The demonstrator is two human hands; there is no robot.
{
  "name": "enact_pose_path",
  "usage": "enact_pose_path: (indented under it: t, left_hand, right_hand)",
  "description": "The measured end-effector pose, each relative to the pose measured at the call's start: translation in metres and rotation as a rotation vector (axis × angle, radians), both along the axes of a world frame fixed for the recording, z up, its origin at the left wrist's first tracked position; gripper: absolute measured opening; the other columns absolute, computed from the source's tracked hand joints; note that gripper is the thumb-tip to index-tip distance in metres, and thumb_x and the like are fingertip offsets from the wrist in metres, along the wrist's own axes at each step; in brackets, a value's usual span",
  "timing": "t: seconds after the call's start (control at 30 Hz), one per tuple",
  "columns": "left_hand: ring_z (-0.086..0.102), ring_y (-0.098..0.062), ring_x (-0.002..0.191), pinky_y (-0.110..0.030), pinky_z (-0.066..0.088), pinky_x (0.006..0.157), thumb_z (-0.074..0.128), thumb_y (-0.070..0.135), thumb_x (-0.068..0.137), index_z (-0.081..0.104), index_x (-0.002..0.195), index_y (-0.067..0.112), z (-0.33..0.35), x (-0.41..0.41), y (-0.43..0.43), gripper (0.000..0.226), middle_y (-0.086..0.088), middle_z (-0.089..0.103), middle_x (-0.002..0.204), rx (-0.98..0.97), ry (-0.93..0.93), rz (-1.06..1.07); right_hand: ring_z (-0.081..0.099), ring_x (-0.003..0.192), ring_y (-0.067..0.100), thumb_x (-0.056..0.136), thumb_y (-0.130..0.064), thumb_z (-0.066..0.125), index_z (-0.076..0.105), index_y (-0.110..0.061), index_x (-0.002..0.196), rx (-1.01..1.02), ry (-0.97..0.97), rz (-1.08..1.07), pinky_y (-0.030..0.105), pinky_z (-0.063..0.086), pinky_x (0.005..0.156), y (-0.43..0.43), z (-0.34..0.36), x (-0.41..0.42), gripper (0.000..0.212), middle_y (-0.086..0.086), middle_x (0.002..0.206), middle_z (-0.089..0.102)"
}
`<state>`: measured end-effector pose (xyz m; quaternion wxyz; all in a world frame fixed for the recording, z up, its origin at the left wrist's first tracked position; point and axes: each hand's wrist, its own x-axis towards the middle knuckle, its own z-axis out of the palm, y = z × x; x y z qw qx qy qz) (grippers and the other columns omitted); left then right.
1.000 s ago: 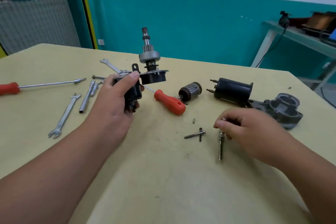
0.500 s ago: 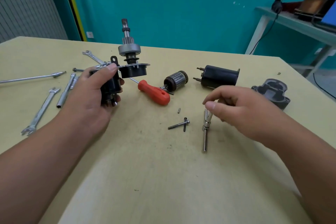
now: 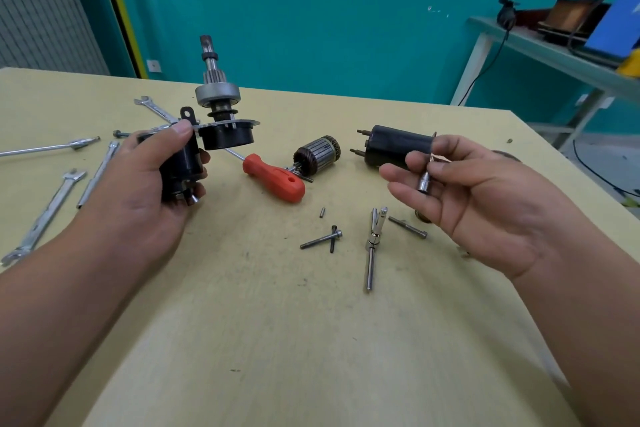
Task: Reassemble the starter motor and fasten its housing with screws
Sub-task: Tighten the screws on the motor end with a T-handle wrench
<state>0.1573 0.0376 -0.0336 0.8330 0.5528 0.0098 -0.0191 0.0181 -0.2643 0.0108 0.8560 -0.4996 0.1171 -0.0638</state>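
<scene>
My left hand (image 3: 145,184) grips the black solenoid body of the starter sub-assembly (image 3: 214,114), held upright above the table with its pinion shaft pointing up. My right hand (image 3: 478,198) is raised palm-up and pinches a small silver socket piece (image 3: 424,181) between thumb and fingers. On the table lie the copper-wound armature (image 3: 317,153), the black motor housing (image 3: 393,146) partly behind my right hand, two long screws (image 3: 322,239) (image 3: 408,227), a short dark screw and a tiny pin (image 3: 322,212).
A red-handled screwdriver (image 3: 275,177) lies between the sub-assembly and the armature. A silver extension bar (image 3: 372,248) lies near the screws. Several spanners (image 3: 45,217) and a long screwdriver shaft (image 3: 52,146) lie at the left. A shelf (image 3: 554,52) with gear stands at the back right.
My right hand has lifted off the table and turned palm-up with the small silver socket piece, uncovering a second long screw. The left hand keeps hold of the sub-assembly.
</scene>
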Motion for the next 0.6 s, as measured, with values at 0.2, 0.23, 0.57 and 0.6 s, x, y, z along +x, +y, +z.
enact_pose_path:
  t: [0.2, 0.23, 0.57, 0.6]
  left_hand:
    - [0.065, -0.017, 0.072, -0.033, 0.047, 0.068, 0.079, 0.041, 0.076, 0.065, 0.119, 0.021, 0.001, 0.000, 0.001, 0.049, -0.004, 0.074, 0.087, -0.010, 0.000, 0.010]
    - [0.064, -0.017, 0.071, -0.033, 0.047, 0.068, 0.079, 0.040, 0.078, 0.065, 0.119, 0.021, 0.001, 0.000, 0.001, 0.047, -0.004, 0.074, 0.087, -0.012, 0.000, 0.008]
    - [0.063, -0.017, 0.072, -0.033, 0.047, 0.068, 0.080, 0.040, 0.077, 0.066, 0.118, 0.022, 0.001, 0.002, 0.002, 0.047, -0.005, 0.073, 0.089, -0.028, 0.008, -0.007]
    - [0.063, -0.017, 0.072, -0.033, 0.047, 0.068, 0.080, 0.040, 0.076, 0.066, 0.118, 0.022, 0.001, 0.002, 0.002, 0.048, -0.005, 0.072, 0.089, -0.028, 0.009, -0.008]
  right_hand:
    - [0.078, 0.103, 0.030, 0.102, 0.002, 0.052, 0.065, -0.019, 0.095, -0.262, -0.016, -0.025, 0.041, 0.056, 0.084, 0.003, -0.005, 0.001, 0.025, 0.012, 0.107, 0.080]
    - [0.078, 0.103, 0.029, 0.102, 0.002, 0.052, 0.065, -0.018, 0.096, -0.325, -0.038, -0.024, 0.039, 0.056, 0.082, 0.004, -0.006, 0.002, 0.025, 0.012, 0.107, 0.080]
    - [0.076, 0.107, 0.025, 0.102, 0.004, 0.055, 0.068, -0.018, 0.096, -0.566, -0.127, 0.062, 0.039, 0.054, 0.086, 0.018, -0.018, 0.002, 0.026, 0.009, 0.106, 0.081]
    - [0.076, 0.107, 0.025, 0.102, 0.003, 0.055, 0.069, -0.019, 0.095, -0.576, -0.130, 0.069, 0.040, 0.054, 0.087, 0.019, -0.019, 0.002, 0.027, 0.009, 0.106, 0.081]
